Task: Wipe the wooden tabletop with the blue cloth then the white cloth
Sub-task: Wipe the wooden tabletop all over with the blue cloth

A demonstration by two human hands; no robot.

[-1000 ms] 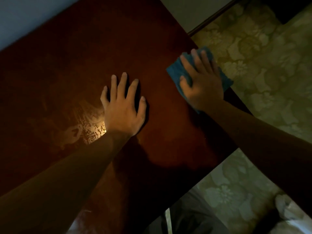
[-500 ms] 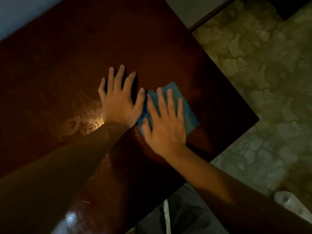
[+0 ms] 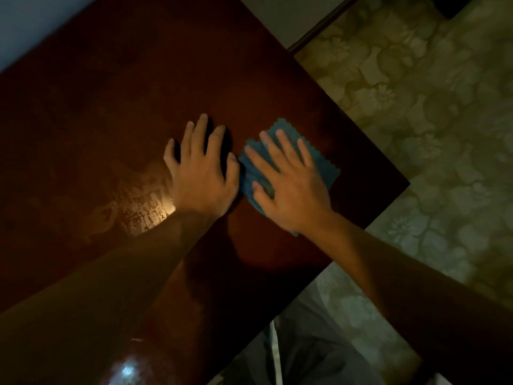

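Note:
The dark glossy wooden tabletop [image 3: 138, 93] fills the left and middle of the head view. A small blue cloth [image 3: 323, 165] with a zigzag edge lies flat on it near the right side. My right hand [image 3: 288, 187] presses down on the cloth with straight, spread fingers. My left hand [image 3: 202, 173] rests flat on the bare wood just left of the cloth, its thumb almost touching the cloth's edge. No white cloth is in view.
The table's right corner [image 3: 408, 183] ends over a pale floral-patterned floor [image 3: 430, 120]. My grey trousers [image 3: 311, 351] show below the near table edge. A bright light reflection [image 3: 144, 209] sits on the wood left of my left wrist.
My right hand slid the blue cloth from the table's far right edge leftward to beside my left hand, then shifted slightly. My left hand stayed planted.

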